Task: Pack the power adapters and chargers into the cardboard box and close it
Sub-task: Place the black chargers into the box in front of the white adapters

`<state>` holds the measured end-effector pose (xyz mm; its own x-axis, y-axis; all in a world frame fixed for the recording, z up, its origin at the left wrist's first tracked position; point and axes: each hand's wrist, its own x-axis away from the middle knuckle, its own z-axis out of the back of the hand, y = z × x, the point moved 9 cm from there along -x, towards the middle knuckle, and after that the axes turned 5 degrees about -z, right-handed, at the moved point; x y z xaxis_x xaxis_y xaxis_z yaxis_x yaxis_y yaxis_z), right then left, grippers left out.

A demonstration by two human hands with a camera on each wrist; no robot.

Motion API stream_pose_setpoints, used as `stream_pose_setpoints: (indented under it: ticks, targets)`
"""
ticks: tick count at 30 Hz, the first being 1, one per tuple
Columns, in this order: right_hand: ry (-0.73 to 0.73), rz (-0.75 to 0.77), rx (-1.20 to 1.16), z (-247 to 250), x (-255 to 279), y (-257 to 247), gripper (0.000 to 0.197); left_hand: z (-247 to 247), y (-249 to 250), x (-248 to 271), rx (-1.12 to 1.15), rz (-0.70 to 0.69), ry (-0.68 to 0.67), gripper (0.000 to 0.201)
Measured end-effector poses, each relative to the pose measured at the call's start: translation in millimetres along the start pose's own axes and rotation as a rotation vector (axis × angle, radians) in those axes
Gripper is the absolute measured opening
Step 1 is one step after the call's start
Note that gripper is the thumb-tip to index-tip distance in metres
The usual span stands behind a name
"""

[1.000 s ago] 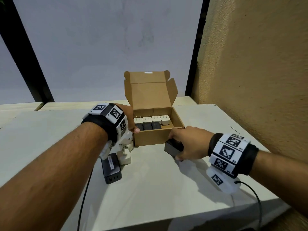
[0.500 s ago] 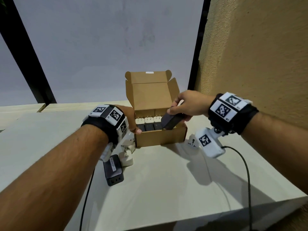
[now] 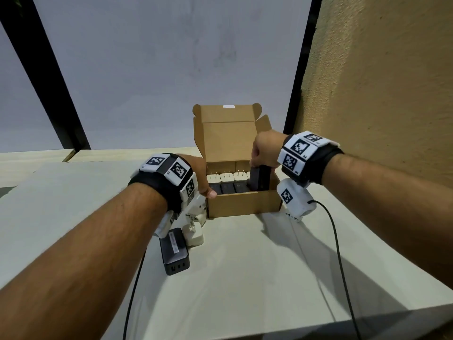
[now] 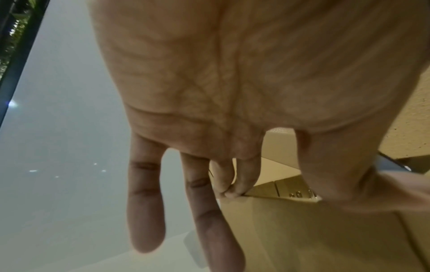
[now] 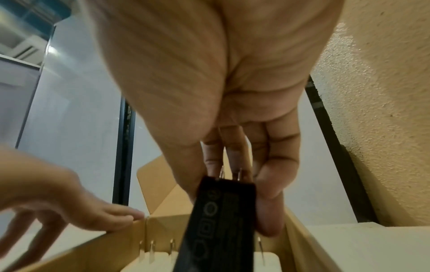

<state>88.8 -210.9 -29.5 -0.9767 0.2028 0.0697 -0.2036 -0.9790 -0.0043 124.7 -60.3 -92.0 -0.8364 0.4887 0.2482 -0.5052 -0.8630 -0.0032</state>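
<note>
The open cardboard box (image 3: 242, 204) stands on the table with its lid up. Inside lie a row of white chargers (image 3: 226, 178) and a row of black adapters (image 3: 226, 188). My right hand (image 3: 263, 153) grips a black adapter (image 3: 259, 177) from above and holds it upright in the box's right front corner; its prongs show between the fingers (image 5: 277, 184) in the right wrist view. My left hand (image 3: 203, 177) rests with straight fingers (image 4: 145, 211) against the box's left wall (image 4: 302, 230), thumb on the rim. Outside, left of the box, lie a black adapter (image 3: 174, 251) and a white charger (image 3: 195, 230).
A textured tan wall (image 3: 380, 94) rises close on the right. The table edge (image 3: 318, 322) runs in front. Wrist-camera cables (image 3: 338, 253) trail over the tabletop. A frosted glass pane with black frames (image 3: 61, 77) stands behind the box.
My right hand lifted the black adapter off the table in front of the box, carried it over the rim and now holds it upright inside. The left hand stayed at the box's left wall.
</note>
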Motion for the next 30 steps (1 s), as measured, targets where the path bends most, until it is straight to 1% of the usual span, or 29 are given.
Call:
stream_pose_setpoints:
  ticks: [2,3,5,8,11,13,17,21,24,26,30]
  targets:
    - [-0.014,0.020,0.058,-8,-2,-8,0.034,-1,-2,-2,0.005,0.000,0.002,0.060]
    - [-0.024,0.024,0.076,-12,-3,-10,0.033,-2,-3,-3,0.005,-0.002,0.005,0.055]
    - [-0.043,0.031,0.086,-23,-6,-12,0.032,-4,-4,-5,0.001,-0.012,0.010,0.051]
    - [-0.046,0.041,0.065,-33,-7,-11,0.031,-5,-3,-5,-0.008,-0.025,-0.004,0.054]
    - [-0.025,0.078,-0.012,-34,-6,-11,0.031,-5,-2,-5,0.004,-0.045,-0.028,0.050]
    - [-0.054,0.078,-0.067,-37,-6,-9,0.035,-3,-2,-6,0.008,-0.047,-0.024,0.050]
    - [-0.057,0.015,-0.126,-40,-9,4,0.055,-4,-2,-6,0.004,-0.041,-0.004,0.052]
    - [-0.107,-0.010,-0.101,-51,-10,12,0.059,-5,-2,-7,0.004,-0.039,-0.007,0.053]
    - [-0.086,0.008,-0.087,-51,-8,10,0.061,-3,-3,-5,0.005,-0.040,0.006,0.054]
    - [-0.090,0.020,-0.084,-50,-5,10,0.058,-2,-2,-4,0.007,-0.038,0.017,0.053]
    - [-0.120,0.061,-0.099,-49,-2,11,0.028,-4,-1,-6,0.015,-0.033,-0.001,0.055]
